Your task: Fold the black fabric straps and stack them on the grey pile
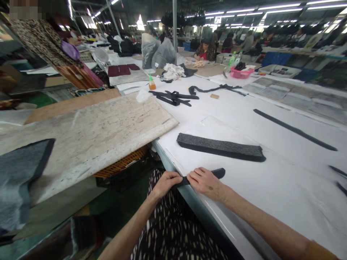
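At the near edge of the white table, a narrow black fabric strip (218, 173) runs under both my hands. My left hand (168, 182) pinches it between thumb and fingers just at the table's edge. Close beside it, my right hand (204, 182) presses on the strip with curled fingers, and the strip's far end sticks out past that hand. Just beyond lies a wider grey fabric piece (219, 144) with a black border, flat on the table. To the right rests another thin black strip (295, 129).
A worn board (108, 126) juts in from the left, with a grey cloth (24, 173) hanging over its end. Farther back are tangled black strips (176, 96), an orange-filled bottle (152, 83), white cloth (173, 71) and a pink basket (241, 72). A person stands at upper left.
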`<act>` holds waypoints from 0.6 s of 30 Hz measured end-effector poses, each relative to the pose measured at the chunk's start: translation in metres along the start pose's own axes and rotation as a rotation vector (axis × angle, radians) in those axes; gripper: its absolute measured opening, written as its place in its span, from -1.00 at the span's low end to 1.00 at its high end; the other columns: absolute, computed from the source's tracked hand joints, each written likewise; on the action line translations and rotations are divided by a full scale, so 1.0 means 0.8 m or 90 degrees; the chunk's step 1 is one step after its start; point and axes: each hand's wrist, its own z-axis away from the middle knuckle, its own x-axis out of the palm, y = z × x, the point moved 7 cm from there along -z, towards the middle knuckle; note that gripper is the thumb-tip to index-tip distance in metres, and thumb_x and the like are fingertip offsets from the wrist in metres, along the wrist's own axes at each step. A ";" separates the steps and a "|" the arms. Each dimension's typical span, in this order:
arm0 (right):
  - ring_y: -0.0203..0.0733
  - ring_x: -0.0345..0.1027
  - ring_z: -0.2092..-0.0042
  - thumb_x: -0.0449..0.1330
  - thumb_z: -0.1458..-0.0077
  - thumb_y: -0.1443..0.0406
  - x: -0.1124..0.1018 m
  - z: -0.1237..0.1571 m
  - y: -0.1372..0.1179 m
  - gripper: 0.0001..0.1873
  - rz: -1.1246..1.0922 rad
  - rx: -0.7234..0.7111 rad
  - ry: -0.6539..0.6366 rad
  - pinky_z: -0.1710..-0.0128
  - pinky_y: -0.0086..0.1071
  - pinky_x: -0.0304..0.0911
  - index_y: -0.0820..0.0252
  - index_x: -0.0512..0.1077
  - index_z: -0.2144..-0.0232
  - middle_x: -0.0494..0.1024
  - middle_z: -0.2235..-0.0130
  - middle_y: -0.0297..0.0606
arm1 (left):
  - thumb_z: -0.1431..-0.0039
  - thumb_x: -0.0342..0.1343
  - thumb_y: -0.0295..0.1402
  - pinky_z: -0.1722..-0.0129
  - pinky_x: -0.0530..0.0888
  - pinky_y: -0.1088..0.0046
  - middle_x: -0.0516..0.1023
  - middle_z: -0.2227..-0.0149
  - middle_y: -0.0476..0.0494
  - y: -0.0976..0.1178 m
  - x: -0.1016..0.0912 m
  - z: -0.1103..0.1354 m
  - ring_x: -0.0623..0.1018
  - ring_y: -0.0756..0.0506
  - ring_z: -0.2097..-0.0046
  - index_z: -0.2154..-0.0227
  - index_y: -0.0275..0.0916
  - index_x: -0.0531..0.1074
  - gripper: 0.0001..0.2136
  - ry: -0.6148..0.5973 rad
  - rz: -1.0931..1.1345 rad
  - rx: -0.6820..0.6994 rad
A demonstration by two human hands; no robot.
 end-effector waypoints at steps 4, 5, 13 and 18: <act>-0.21 0.18 0.32 -0.06 -0.17 0.51 -0.008 0.024 0.016 -0.78 -0.007 0.023 0.020 0.33 -0.32 0.12 0.35 0.37 0.26 0.38 0.36 -0.21 | 0.18 0.16 -0.20 0.45 0.15 0.48 0.33 0.64 0.02 -0.013 -0.001 -0.008 0.24 0.02 0.51 0.62 -0.33 0.46 -0.76 -0.028 0.035 -0.020; -0.21 0.19 0.32 -0.07 -0.16 0.52 -0.010 0.033 0.021 -0.77 -0.008 0.032 0.021 0.32 -0.32 0.13 0.36 0.37 0.25 0.39 0.35 -0.19 | 0.18 0.16 -0.20 0.44 0.15 0.48 0.34 0.63 0.02 -0.014 -0.002 -0.009 0.25 0.02 0.51 0.62 -0.32 0.47 -0.76 -0.031 0.036 -0.018; -0.20 0.23 0.29 -0.08 -0.15 0.53 -0.022 0.062 0.043 -0.74 -0.027 0.100 0.030 0.30 -0.32 0.16 0.35 0.39 0.24 0.44 0.34 -0.16 | 0.17 0.13 -0.20 0.47 0.13 0.47 0.28 0.67 0.04 -0.019 -0.010 -0.014 0.21 0.01 0.52 0.65 -0.29 0.45 -0.77 -0.042 -0.028 -0.015; -0.21 0.21 0.33 -0.04 -0.15 0.51 -0.007 0.024 0.013 -0.79 0.011 0.008 0.002 0.32 -0.31 0.15 0.33 0.39 0.29 0.42 0.34 -0.20 | 0.19 0.13 -0.18 0.48 0.12 0.46 0.26 0.67 0.04 -0.044 -0.040 -0.004 0.20 0.01 0.53 0.68 -0.29 0.43 -0.75 0.000 -0.064 -0.050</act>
